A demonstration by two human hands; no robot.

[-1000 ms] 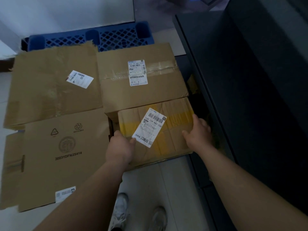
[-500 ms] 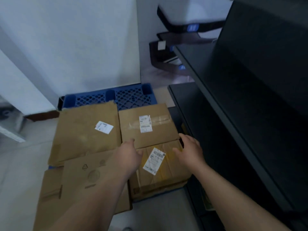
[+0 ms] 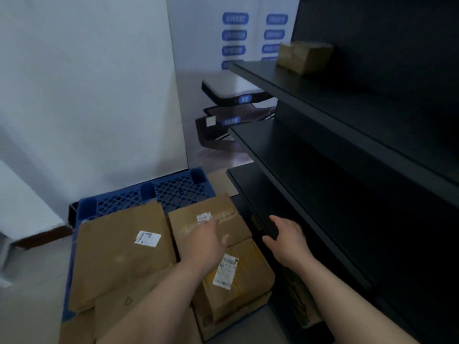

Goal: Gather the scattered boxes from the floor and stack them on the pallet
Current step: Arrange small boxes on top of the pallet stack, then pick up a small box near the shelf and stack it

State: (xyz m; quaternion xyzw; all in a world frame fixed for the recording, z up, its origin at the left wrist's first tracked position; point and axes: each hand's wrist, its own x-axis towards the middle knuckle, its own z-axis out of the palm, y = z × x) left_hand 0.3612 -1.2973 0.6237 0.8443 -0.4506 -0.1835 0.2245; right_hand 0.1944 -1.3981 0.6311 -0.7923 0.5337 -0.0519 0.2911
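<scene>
Lifted clear of the labelled box [image 3: 248, 271] at lower centre, fingers spread and empty: left hand [image 3: 206, 244] above the blue pallet [image 3: 173, 192], right hand [image 3: 288, 242] beside the dark shelf [image 3: 310, 157].

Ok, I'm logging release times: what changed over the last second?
Both hands let go of the yellow-taped cardboard box, which they gripped by its sides a second ago. The left hand now hovers open above it, and the right hand is open beside the black metal shelf. The box stays put among the other brown cardboard boxes on the blue plastic pallet.
</scene>
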